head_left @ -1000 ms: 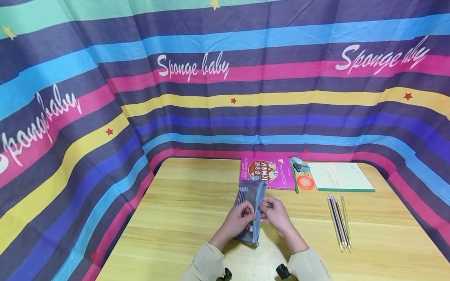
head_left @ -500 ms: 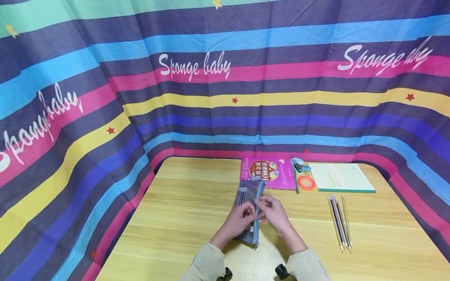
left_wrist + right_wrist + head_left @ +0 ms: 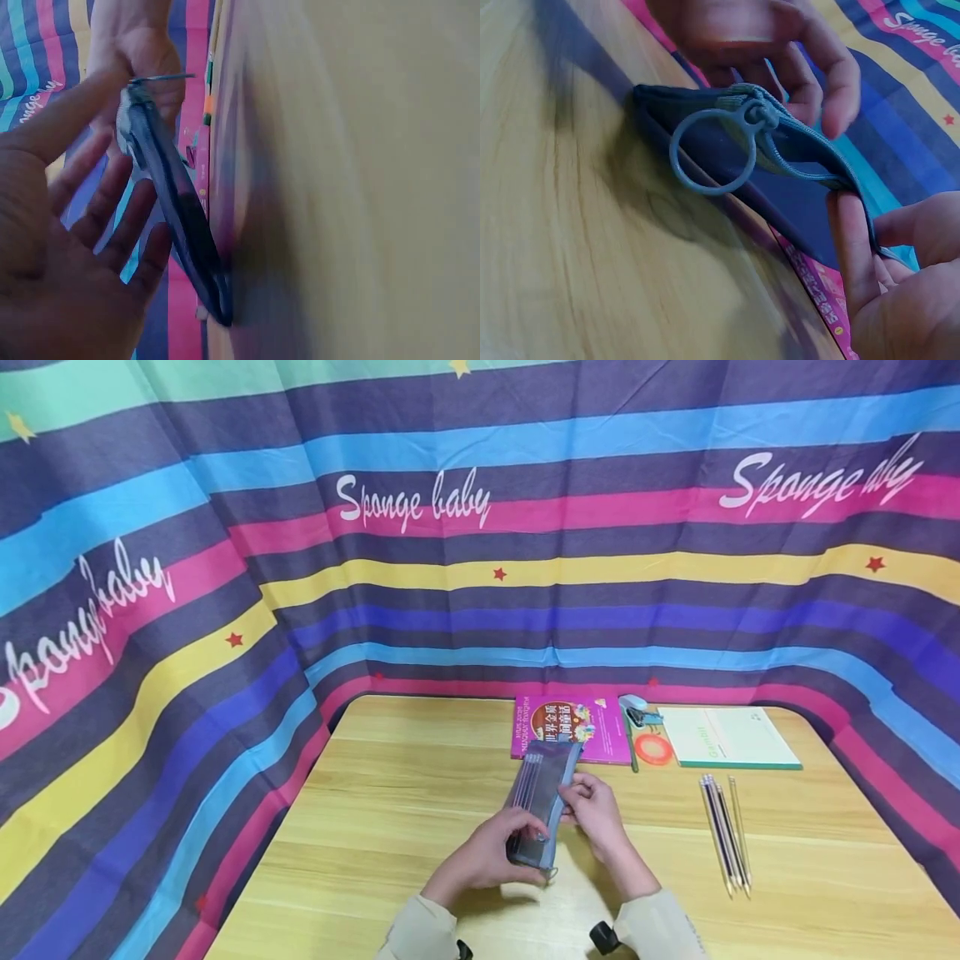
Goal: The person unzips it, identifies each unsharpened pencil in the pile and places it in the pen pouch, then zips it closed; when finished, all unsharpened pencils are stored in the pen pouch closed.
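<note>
A dark see-through zip pencil case, with several pencils inside, is tilted over the table, its far end by the purple book. My right hand pinches the zipped edge between thumb and fingers; the right wrist view shows its index finger at the zip opening. Around the near end, my left hand is spread with fingers loosely extended, and in the left wrist view those fingers lie beside the case without closing on it. A ring pull hangs from the near end of the zip.
Several pencils lie on the table to the right. Along the back are a purple book, a stapler, a round orange item and a pale green notebook. A striped cloth surrounds the table.
The left hand has let go of the zip edge, shifted down and left, and spread its fingers. The case has turned and moved slightly right, with the right hand still pinching it.
</note>
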Available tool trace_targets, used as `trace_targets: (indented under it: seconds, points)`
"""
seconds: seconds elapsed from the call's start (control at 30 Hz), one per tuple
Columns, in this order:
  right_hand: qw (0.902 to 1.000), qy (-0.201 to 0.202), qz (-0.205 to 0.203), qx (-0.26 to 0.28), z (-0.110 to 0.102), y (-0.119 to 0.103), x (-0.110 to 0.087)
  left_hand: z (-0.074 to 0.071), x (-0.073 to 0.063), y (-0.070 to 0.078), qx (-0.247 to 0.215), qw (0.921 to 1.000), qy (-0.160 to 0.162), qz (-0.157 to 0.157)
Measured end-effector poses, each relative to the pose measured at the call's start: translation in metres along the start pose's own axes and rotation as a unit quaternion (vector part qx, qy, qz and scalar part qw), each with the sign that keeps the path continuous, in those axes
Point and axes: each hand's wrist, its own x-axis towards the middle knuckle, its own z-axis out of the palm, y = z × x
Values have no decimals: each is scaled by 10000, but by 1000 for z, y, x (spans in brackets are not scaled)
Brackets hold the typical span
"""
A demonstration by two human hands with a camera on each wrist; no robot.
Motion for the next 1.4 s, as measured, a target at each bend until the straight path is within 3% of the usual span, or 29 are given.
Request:
trace_targets:
  seconds: [0.13,0.27,0.6,0.8,1.0,1.1,1.2,1.27,1.4]
  points:
    - [9998,42,15,178,0,-3,0,-1,-3,-1,734,9963,312,329]
    - [9996,95,42,269,1,-4,0,-3,-4,0,870,9939,559,387]
    - [9982,-18,230,546,3,-5,-2,-5,-6,3,1318,9860,502,894]
    - [9982,87,221,559,0,-6,1,-6,-7,3,891,9853,1202,821]
    - [9989,-12,266,394,-5,-1,2,-9,-5,3,197,9796,1964,374]
    - [9989,362,-90,285,-5,-2,-2,-8,-3,2,-180,9749,2212,184]
    - [9952,616,-759,-42,-1,-6,-8,-7,-2,1,-476,9700,2383,87]
    - [9915,353,-1212,-301,2,-9,-12,-7,-1,0,-510,9672,2485,116]
    - [9780,-699,-1824,-733,10,-10,-21,-8,1,0,-291,9641,2627,263]
